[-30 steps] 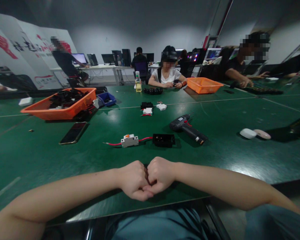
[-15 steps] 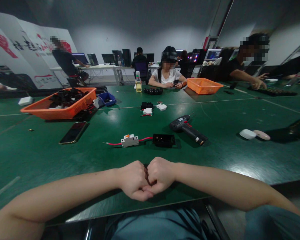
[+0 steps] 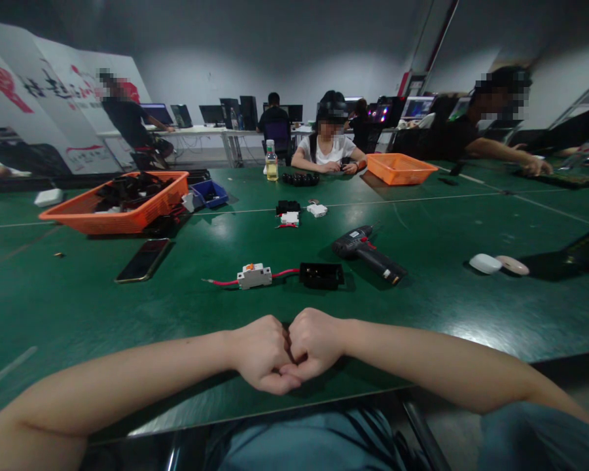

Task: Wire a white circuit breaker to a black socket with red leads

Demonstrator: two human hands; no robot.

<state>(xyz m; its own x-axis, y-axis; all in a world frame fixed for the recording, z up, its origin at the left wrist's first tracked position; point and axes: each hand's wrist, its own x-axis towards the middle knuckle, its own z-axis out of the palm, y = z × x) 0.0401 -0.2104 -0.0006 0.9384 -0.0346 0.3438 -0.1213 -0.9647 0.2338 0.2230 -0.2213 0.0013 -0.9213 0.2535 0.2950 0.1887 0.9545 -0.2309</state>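
Note:
My left hand (image 3: 265, 355) and my right hand (image 3: 318, 345) rest on the green table near its front edge, both curled into fists. Their knuckles press together and the thumbs touch. Nothing shows in either hand. Just beyond them lies a white circuit breaker (image 3: 254, 276) with an orange lever. A red wire (image 3: 285, 272) runs from it to a black open-topped box (image 3: 321, 275); another red wire (image 3: 224, 283) with a bare end sticks out on its left. Behind the box, to the right, a black cordless screwdriver (image 3: 368, 253) lies on its side.
Left are a phone (image 3: 144, 260), an orange basket (image 3: 122, 219) of black parts and a blue bin (image 3: 210, 194). Farther back stand a bottle (image 3: 271, 162), white breakers (image 3: 289, 218) and another orange basket (image 3: 401, 169). Two rounded cases (image 3: 485, 263) lie right. Co-workers sit across the table.
My hands and the parts before them stay still. At the far right, a co-worker's arm has moved further right, along with the dark board near that hand.

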